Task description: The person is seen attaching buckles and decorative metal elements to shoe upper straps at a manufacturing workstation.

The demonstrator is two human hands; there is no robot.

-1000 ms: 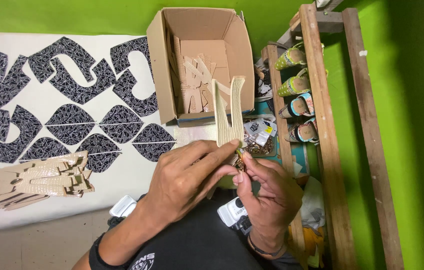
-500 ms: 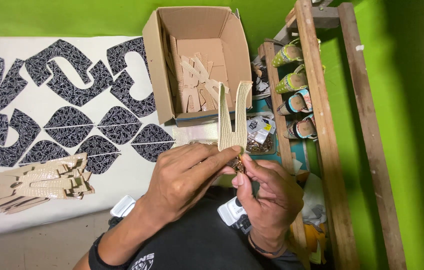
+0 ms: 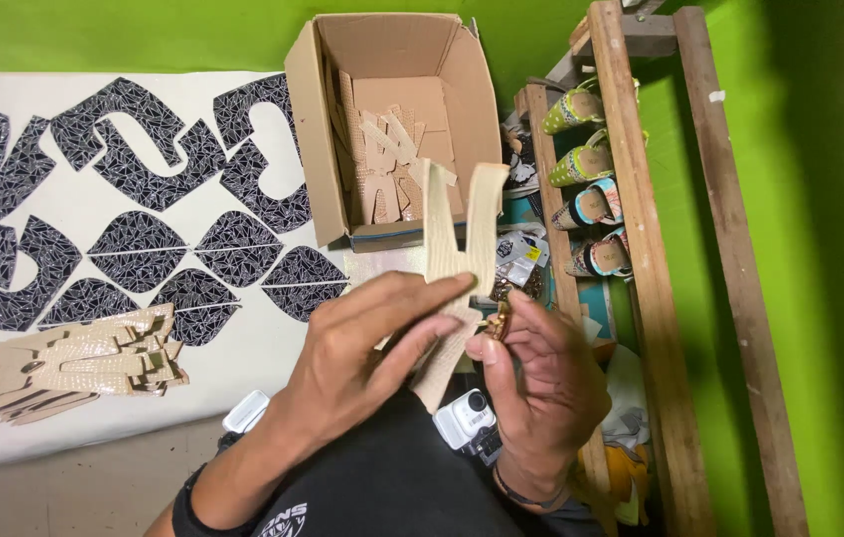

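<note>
An open cardboard box (image 3: 397,119) is holding tan cut pieces; dark patterned cutouts (image 3: 134,239) are lying on a white sheet (image 3: 253,348); sandals (image 3: 586,184) are sitting on a wooden rack (image 3: 641,249).

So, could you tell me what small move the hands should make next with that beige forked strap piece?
Probably slide the small gold buckle, pinched in the right hand, onto the beige forked strap piece; the left hand already steadies it alongside.

- White work surface (image 3: 243,368) is carrying dark patterned cut pieces (image 3: 134,249) — lying flat.
- A beige strap stack (image 3: 84,358) is resting near its edge.
- An open cardboard box (image 3: 392,119) is sitting on it.
</note>
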